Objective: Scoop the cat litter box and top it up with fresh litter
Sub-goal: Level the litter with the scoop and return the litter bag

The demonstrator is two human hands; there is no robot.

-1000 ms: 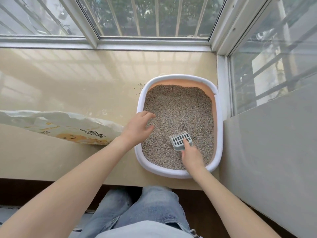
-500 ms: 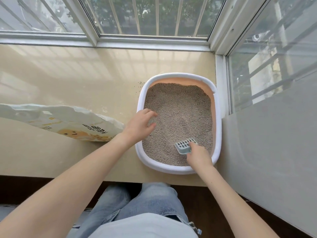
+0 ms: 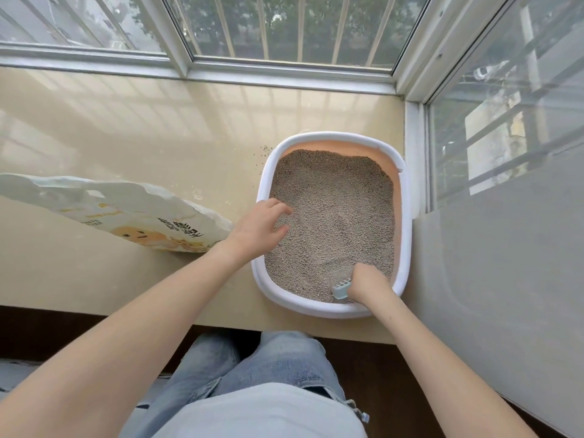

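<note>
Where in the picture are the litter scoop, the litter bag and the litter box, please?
litter scoop (image 3: pixel 341 287), head view, on its slotted grey end beside the right hand.
litter bag (image 3: pixel 132 213), head view, on its printed side.
litter box (image 3: pixel 264 184), head view, on the white left rim.

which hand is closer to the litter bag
Left. The left hand rests on the litter box's left rim, just right of the litter bag. The right hand holds the scoop at the box's near right corner, farther away.

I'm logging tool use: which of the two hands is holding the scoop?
The right hand, at the litter box's near corner, grips the scoop; the left hand rests on the left rim.
</note>
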